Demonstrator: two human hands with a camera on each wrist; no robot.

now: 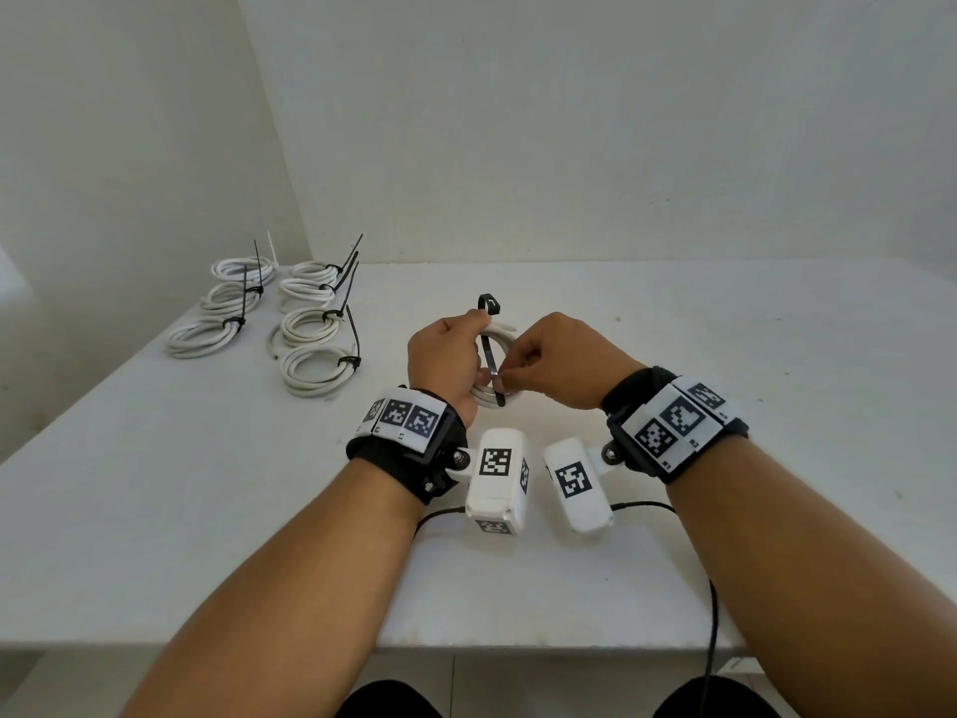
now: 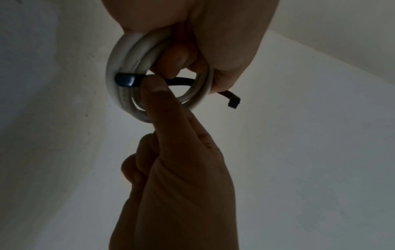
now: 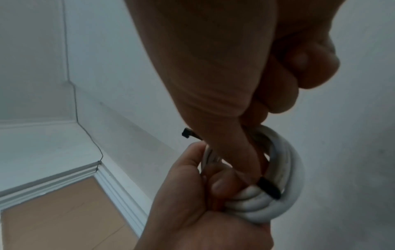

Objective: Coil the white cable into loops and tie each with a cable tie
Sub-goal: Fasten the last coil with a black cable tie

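Observation:
A small coil of white cable (image 1: 498,332) is held upright above the table. My left hand (image 1: 446,355) grips its left side with curled fingers. A black cable tie (image 1: 490,355) runs across the coil, its head (image 1: 490,305) sticking up past my left thumb. My right hand (image 1: 518,374) pinches the tie's lower part where it wraps the coil's near side. In the left wrist view the tie (image 2: 126,80) bends round the coil (image 2: 119,96) at the right hand's fingertips (image 2: 157,88). The right wrist view shows the tie (image 3: 269,188) over the strands (image 3: 285,169), with the left hand (image 3: 192,203) below.
Several tied white coils (image 1: 274,318) with black tie tails lie in two rows at the table's back left. The white table (image 1: 751,386) meets a white wall behind. Black wrist-camera leads (image 1: 712,614) hang over the front edge.

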